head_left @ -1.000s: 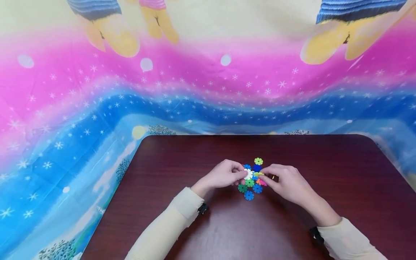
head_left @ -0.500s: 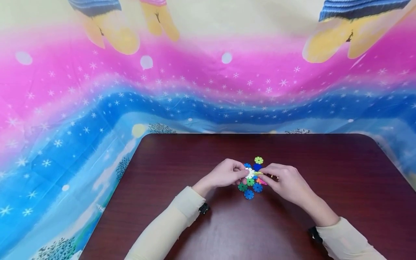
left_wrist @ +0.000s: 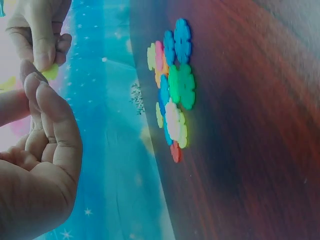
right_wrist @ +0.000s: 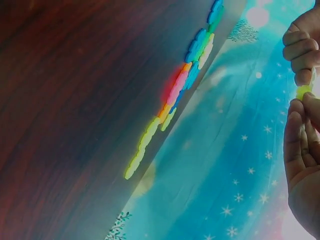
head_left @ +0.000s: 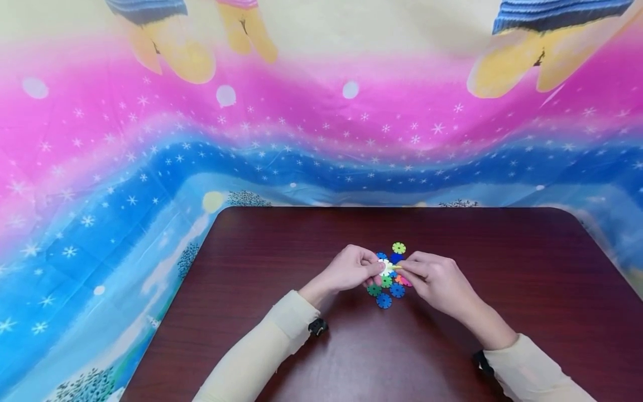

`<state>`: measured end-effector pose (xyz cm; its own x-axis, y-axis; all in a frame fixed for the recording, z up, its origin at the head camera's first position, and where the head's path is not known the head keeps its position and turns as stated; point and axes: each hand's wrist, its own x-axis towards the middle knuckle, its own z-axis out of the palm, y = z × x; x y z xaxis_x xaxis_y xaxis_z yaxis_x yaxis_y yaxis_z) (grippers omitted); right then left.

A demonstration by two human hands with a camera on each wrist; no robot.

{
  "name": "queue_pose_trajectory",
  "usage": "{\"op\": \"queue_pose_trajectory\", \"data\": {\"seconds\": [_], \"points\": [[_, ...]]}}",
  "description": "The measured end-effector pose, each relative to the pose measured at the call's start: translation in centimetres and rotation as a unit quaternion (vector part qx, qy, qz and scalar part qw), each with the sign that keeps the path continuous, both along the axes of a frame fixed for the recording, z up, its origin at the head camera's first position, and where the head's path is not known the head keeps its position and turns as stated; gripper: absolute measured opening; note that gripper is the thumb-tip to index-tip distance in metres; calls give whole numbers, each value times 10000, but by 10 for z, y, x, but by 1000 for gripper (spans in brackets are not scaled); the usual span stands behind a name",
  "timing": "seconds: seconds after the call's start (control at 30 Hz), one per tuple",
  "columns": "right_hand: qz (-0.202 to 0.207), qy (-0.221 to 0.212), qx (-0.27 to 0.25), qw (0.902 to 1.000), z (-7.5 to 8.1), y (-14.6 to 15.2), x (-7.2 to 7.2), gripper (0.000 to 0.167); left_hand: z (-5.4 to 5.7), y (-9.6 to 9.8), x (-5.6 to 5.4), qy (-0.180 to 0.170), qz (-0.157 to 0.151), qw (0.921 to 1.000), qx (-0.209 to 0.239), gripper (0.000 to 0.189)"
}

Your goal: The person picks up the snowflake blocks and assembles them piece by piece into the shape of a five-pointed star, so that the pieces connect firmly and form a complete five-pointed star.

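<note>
Over a cluster of snowflake discs, my left hand [head_left: 354, 271] pinches a white snowflake disc [head_left: 385, 268] between thumb and fingers. From the other side my right hand [head_left: 439, 279] pinches a yellow snowflake disc [head_left: 397, 267], seen almost edge-on, with its edge right at the white one. In the right wrist view the yellow disc [right_wrist: 303, 92] shows between the fingertips of both hands. Fingers hide most of both discs in the wrist views. Beneath the hands lie a green disc [head_left: 374, 290], a blue disc [head_left: 384, 301] and a lime disc [head_left: 399, 247].
Several more discs lie flat on the dark wooden table [head_left: 301, 234], among them a pink disc [right_wrist: 177, 90] and a red disc [left_wrist: 175, 152]. A printed cloth [head_left: 321, 128] hangs behind the table's far edge. Both wrists wear black straps.
My right hand has shifted slightly left and turned the yellow disc more edge-on, closer against the white one. The left hand stays nearly still, and the discs on the table have not moved.
</note>
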<state>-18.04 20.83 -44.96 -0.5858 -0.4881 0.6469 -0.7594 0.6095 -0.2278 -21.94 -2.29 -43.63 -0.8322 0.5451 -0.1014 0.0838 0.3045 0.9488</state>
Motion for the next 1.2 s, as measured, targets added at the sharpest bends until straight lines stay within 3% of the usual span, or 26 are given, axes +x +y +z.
{"op": "queue_pose_trajectory", "data": {"seconds": [0.17,0.3,0.4,0.5,0.7,0.87,1.07,1.2], "points": [[-136,-388,277,9988,3,0,-3,26,-4,0,0,17,139,9998,-138,24],[-530,-1172,518,9903,8,5,-8,38,-5,-2,-2,158,239,9994,-218,25],[-952,-1718,763,9775,9,16,-15,44,-4,-5,-4,125,353,9992,-141,23],[-1263,-2087,1065,9639,7,33,-24,40,-2,-7,-5,102,504,9986,-131,21],[-1396,-2842,1666,9338,-6,58,-39,36,-1,-10,-7,138,526,9984,-158,25],[-1400,-3065,2029,9194,-16,63,-46,41,-1,-11,-7,84,539,9984,-148,21],[-1397,-3037,2080,9192,-21,63,-48,37,0,-11,-6,65,560,9983,-149,20],[-1446,-3183,2085,9134,-21,62,-51,37,0,-11,-7,87,564,9982,-162,20]]}}
